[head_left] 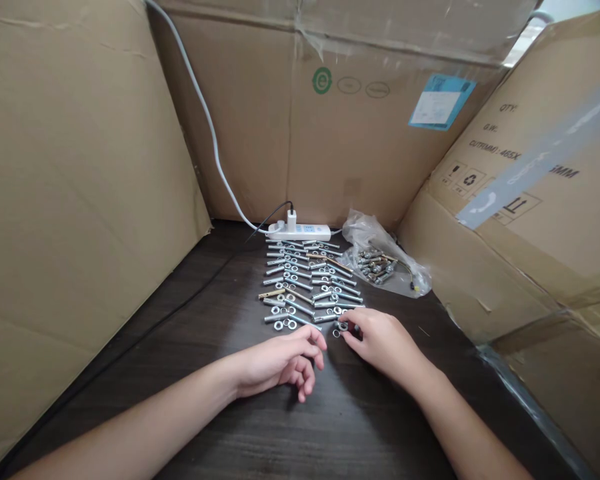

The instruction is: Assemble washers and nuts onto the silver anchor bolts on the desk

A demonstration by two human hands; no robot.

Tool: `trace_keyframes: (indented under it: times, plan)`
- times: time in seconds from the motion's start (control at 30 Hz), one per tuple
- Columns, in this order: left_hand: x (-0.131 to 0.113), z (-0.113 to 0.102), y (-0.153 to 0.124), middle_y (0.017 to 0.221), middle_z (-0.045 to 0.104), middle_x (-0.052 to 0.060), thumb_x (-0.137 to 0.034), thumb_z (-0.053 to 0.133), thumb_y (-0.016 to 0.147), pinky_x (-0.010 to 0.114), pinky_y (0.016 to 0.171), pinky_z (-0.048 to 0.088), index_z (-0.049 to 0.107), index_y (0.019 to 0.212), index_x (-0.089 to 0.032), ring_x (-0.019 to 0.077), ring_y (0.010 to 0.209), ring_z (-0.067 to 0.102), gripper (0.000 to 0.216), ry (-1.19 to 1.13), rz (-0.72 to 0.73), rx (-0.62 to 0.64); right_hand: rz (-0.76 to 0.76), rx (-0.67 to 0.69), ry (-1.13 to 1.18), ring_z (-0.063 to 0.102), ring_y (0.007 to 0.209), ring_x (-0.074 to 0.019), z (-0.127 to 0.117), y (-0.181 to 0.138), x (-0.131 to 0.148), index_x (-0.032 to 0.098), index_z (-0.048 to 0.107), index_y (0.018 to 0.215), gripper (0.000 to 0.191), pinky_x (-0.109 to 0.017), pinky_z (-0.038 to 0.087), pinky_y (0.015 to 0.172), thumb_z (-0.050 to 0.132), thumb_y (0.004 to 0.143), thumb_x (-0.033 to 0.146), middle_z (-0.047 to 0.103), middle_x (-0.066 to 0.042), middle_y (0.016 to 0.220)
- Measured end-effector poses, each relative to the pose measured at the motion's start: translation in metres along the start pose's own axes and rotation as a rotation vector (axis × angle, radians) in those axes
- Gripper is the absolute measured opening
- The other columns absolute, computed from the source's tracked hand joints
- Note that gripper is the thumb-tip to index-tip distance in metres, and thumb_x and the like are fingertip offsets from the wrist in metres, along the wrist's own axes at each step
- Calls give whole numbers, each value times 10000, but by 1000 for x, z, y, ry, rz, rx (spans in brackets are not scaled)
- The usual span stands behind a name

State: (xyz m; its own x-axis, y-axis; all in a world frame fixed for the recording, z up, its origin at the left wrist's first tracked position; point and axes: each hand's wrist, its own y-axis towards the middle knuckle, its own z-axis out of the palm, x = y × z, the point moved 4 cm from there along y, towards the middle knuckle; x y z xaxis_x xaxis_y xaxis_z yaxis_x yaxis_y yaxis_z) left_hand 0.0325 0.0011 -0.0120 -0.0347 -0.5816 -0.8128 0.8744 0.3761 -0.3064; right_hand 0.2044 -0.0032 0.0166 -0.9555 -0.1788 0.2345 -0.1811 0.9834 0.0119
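Note:
Rows of metal expansion bolts [300, 305], each laid out as sleeves, bolts, nuts and washers, cover the middle of the dark table. At the near right end of these rows, my right hand [380, 337] pinches a hex nut [343, 326] between thumb and fingertips, low at the tabletop. A thin ring washer [337, 333] lies just left of its thumb. My left hand [283, 363] hovers in front of the left rows, palm turned inward, fingers loosely bent and apart, with nothing in it. Nearest to it are a nut [279, 325] and a bolt [305, 322].
A clear plastic bag [410, 270] with more bolts sits at the back right. Behind the rows is a white power strip [300, 232] with a plugged-in charger; a black cable [195, 293] crosses the table's left side. Cardboard walls [250, 120] enclose the back and both sides.

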Motion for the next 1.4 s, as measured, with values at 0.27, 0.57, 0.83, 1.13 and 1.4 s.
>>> trace_keyframes:
  times: [0.27,0.57,0.83,1.13,1.4]
  plan:
    - [-2,2,0,885,511,15,-274,497,847,248,547,422,400,940,-190,94,588,534,159,9,-9,-2,-11,18,-10,632,802,-160,2,-3,-1,229,662,1033,257,-240,443,710,537,816,171,689,-19,950]
    - [-2,1,-1,883,512,16,-257,485,853,255,550,425,401,941,-187,97,585,535,140,15,-4,2,-21,14,-15,638,884,-176,4,-2,-2,224,659,1043,280,-255,455,774,503,827,141,688,-36,968]
    - [-1,1,0,885,511,19,-270,486,855,255,550,426,403,941,-187,96,588,533,146,19,-1,6,-28,22,-4,636,889,-183,2,-4,-1,227,646,1058,281,-258,453,766,527,816,149,686,-34,983]
    - [0,1,0,876,513,16,-259,478,857,248,550,430,408,946,-187,96,593,532,134,5,-6,13,-41,23,-1,630,919,-185,3,-4,-1,219,644,1063,256,-265,450,794,501,856,175,680,-48,1012]
    - [-2,1,-1,868,512,16,-297,519,840,248,550,430,414,932,-187,94,588,529,178,11,-11,-3,-56,-6,-39,625,804,-169,5,-3,-1,215,632,892,141,-247,421,695,493,877,198,676,-18,877]
